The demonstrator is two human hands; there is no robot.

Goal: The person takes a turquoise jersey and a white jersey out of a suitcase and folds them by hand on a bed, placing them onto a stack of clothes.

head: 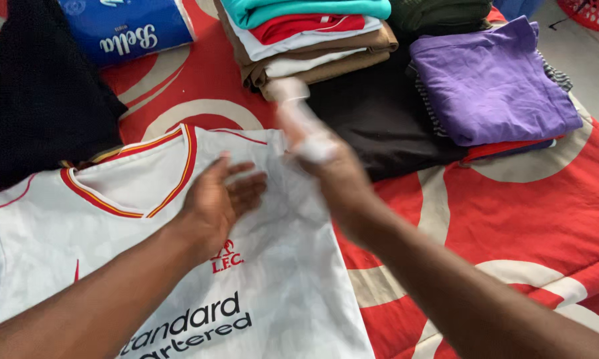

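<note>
— Where does the folding stand?

— My white football shirt (180,266) lies flat, front up, on the red patterned blanket (512,213), collar toward the top. By my judgement it is barely begun: body spread out, only the sleeve on my right lifted.

— And the hands?

— My left hand (220,196) rests open, fingers spread, palm down on the chest just below the red-trimmed collar. My right hand (329,166) is blurred; it looks closed around the white sleeve (299,113), raised above the shoulder, though I cannot tell the exact grip.

— What looks finished?

— Beyond the shirt, a folded stack (313,40) of teal, red, white and tan garments, a purple folded top (492,86) over striped and red pieces, a black garment (379,126) between them. Dark cloth (40,93) and a blue plastic pack (126,26) sit at upper left.
</note>
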